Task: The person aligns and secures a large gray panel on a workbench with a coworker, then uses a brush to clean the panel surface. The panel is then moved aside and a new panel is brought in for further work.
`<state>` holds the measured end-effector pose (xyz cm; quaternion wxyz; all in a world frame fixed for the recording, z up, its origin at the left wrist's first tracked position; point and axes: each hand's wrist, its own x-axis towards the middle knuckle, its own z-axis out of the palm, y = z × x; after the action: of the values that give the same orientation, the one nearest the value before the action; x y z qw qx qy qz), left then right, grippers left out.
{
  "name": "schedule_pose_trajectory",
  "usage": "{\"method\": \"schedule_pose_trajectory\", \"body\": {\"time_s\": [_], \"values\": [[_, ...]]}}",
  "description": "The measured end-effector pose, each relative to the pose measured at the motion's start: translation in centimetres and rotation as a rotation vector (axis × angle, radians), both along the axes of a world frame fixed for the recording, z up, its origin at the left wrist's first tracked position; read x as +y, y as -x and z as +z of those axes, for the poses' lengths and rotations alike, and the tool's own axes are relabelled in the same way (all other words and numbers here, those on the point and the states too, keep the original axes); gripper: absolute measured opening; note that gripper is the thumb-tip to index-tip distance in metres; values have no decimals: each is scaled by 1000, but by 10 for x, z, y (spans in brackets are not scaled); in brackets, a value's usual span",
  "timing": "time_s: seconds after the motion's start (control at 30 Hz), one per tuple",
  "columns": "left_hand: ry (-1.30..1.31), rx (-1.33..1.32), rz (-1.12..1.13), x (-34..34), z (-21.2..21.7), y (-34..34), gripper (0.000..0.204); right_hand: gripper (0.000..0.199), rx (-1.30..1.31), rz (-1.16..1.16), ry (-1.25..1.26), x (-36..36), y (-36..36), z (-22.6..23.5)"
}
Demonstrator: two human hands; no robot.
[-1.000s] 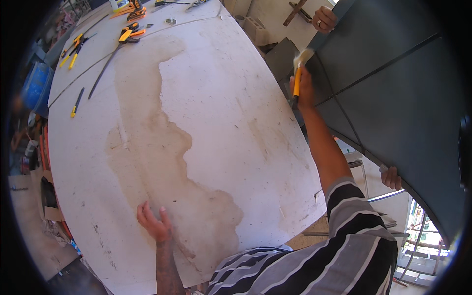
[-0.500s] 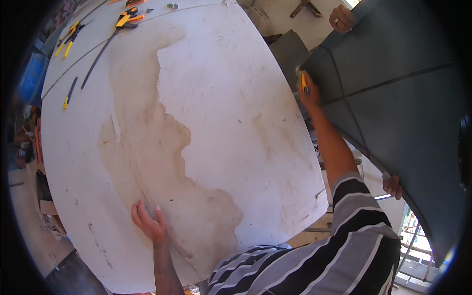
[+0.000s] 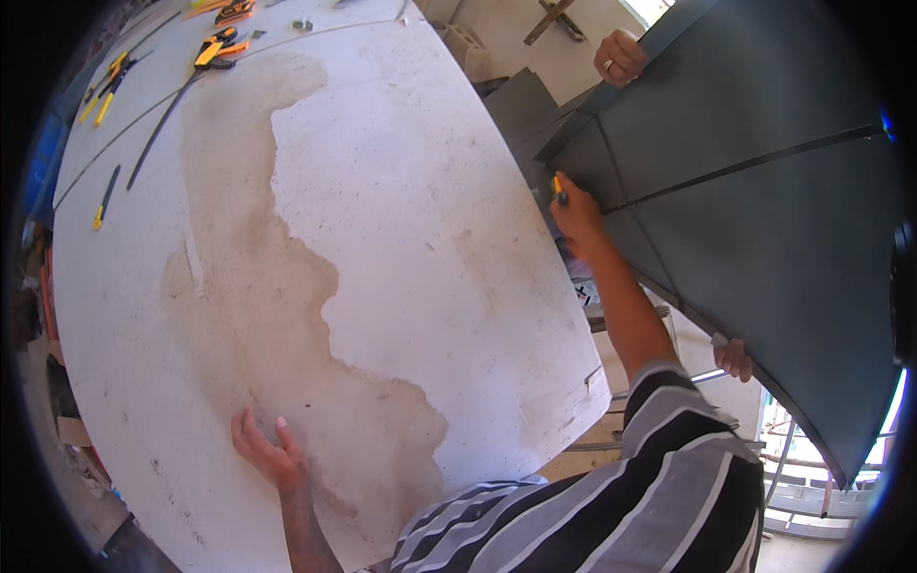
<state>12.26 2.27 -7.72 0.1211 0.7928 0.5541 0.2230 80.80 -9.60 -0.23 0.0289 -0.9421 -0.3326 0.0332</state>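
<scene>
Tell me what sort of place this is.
Probably a workshop or building site: a big stained white worktable, yellow-handled hand tools at its far end, and a large dark sheet-metal panel being worked on beside it.

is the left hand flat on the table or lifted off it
Flat on it: the left hand rests with fingers spread on the stained white table.

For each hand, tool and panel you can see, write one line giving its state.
Left hand: open, flat on the white table.
Right hand: shut on yellow tool, tip against the dark panel.
Dark panel: tilted, gripped by other hands.
Yellow-handled tools: lying loose.
</scene>
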Motion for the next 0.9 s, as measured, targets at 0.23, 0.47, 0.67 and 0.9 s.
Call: {"method": "schedule_pose_trajectory", "body": {"time_s": [0.23,0.47,0.67,0.9], "values": [[31,53,2,-4,2,4,58,36,-482,346,-940,-39,87,239],[5,10,12,-5,-1,5,57,59,-436,38,-250,-39,99,183],[33,-71,6,1,6,-3,53,74,-399,242,-41,-75,64,104],[5,0,11,-2,7,2,57,51,-675,230,-523,-92,96,224]]}}
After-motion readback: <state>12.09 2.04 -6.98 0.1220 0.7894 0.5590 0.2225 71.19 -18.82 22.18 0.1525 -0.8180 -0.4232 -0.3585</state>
